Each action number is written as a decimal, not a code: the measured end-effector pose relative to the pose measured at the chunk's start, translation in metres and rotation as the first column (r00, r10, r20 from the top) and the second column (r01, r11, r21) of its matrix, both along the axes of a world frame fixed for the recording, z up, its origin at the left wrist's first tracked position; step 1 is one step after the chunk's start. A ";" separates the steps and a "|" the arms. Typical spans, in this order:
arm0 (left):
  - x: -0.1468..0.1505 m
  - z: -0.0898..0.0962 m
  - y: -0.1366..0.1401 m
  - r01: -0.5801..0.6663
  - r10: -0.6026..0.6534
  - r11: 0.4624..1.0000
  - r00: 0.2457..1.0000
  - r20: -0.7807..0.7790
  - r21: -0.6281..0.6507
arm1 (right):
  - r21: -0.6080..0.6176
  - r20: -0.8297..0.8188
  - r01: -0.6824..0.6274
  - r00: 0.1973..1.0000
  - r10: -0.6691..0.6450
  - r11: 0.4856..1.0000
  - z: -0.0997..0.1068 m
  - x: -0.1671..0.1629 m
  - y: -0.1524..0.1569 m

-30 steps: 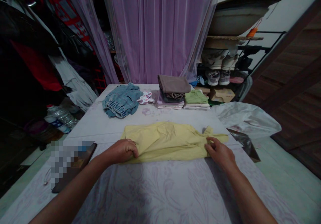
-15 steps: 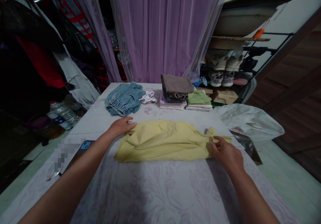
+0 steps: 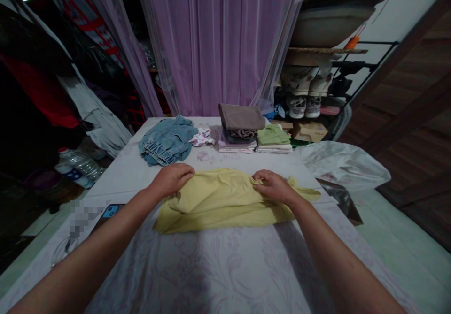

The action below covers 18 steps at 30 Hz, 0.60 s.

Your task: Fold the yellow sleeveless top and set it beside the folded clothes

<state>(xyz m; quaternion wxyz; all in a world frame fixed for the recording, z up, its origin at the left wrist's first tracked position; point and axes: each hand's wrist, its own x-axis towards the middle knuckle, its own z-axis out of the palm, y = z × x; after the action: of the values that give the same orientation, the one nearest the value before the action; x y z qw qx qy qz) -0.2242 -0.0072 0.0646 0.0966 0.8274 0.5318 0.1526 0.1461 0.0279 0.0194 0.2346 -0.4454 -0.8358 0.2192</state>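
A yellow garment point(image 3: 218, 201) lies spread on the cloth-covered table in front of me, folded over and somewhat creased. My left hand point(image 3: 174, 178) pinches its far left corner. Farther right along the same far edge, my right hand point(image 3: 273, 185) grips a bunched bit of the fabric. A narrow yellow strip sticks out beyond the right hand. What kind of garment this is I cannot make out.
Behind it lie a crumpled denim garment point(image 3: 168, 140), a small patterned cloth point(image 3: 202, 137), a stack with a brown folded cloth point(image 3: 241, 117) on top, and a green folded cloth point(image 3: 274, 134). A phone point(image 3: 111, 210) rests at left. A clear plastic bag point(image 3: 341, 164) is beyond the right edge.
My right hand has moved left from the garment's right end to its far edge and taken hold there. The left hand has closed on the far left corner. The view has shifted slightly.
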 end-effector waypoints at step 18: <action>-0.005 -0.005 -0.044 -0.078 0.083 0.996 0.989 -0.123 0.040 | 0.278 0.132 0.013 0.990 -0.051 0.961 0.013 0.008 -0.049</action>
<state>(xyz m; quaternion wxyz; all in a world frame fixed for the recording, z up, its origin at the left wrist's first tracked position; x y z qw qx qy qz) -0.2296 -0.0510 0.0598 0.0428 0.8147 0.5670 0.1138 0.1540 -0.0209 0.0324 0.2394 -0.4358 -0.8651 0.0653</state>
